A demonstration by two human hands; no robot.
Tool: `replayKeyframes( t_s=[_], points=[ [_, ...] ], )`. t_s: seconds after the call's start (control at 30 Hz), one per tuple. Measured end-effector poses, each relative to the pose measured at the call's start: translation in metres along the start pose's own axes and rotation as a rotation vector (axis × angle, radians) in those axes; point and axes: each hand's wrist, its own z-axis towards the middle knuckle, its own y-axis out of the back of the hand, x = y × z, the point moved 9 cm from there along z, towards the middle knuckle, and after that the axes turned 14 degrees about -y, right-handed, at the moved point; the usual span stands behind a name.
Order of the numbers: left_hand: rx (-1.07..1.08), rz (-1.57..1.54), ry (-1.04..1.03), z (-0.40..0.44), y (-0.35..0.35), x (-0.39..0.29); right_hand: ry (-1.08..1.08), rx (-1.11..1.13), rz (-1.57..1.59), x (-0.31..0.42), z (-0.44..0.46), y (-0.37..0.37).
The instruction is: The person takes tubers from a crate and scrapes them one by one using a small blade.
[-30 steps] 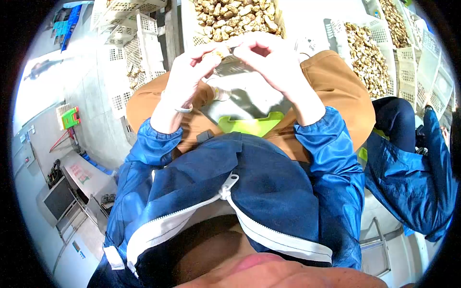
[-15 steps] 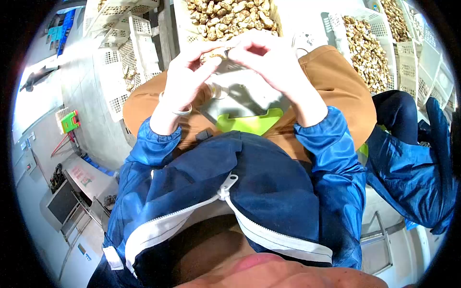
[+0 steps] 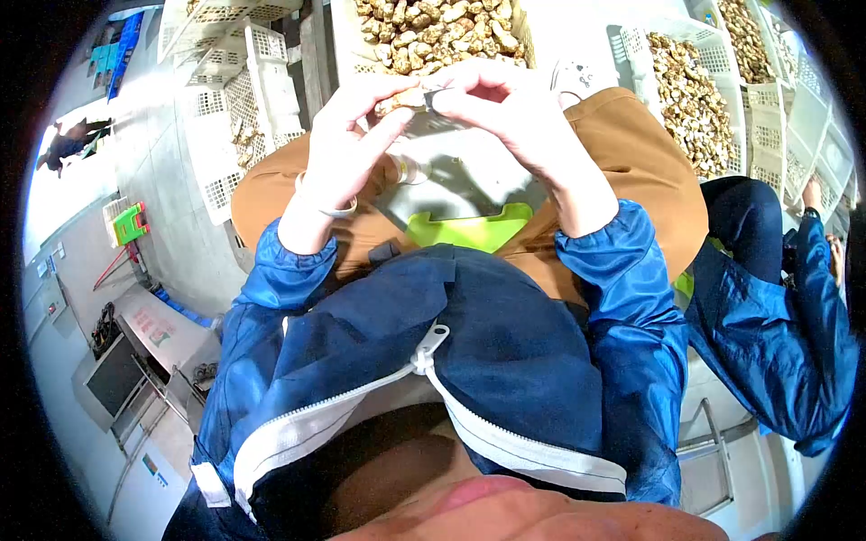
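A small brown-and-cream mushroom (image 3: 399,101) is pinched between the thumb and fingers of my left hand (image 3: 345,144). My right hand (image 3: 516,119) is closed opposite it, thumb and fingers pinching a small dark blade-like thing (image 3: 429,101) against the mushroom's right end. Most of that thing is hidden by my fingers. Just beyond both hands stands a pale plastic crate (image 3: 526,36) heaped with similar mushrooms (image 3: 433,36). Below the hands, between my knees, lies a bright green plastic piece (image 3: 469,231).
More mushrooms fill a white crate (image 3: 630,68) at the right. Stacked white crates (image 3: 268,81) stand on the left. A co-worker in a blue sleeve (image 3: 767,334) sits close on my right. A white shoe (image 3: 577,79) shows near my right knee.
Both hands stay together around the mushroom, with small shifts of the fingers. At the right, the co-worker's arms have moved and their hands now show.
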Motion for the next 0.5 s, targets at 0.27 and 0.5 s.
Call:
replayKeyframes(
  t_s=[0.27,0.5],
  points=[
    [-0.147,-0.372,0.419,-0.021,-0.011,0.027,-0.011,-0.021,-0.048,-0.008,0.002,0.004],
    [-0.16,-0.504,0.528,-0.031,-0.015,0.038,-0.011,0.015,0.056,-0.008,0.004,0.003]
  ],
)
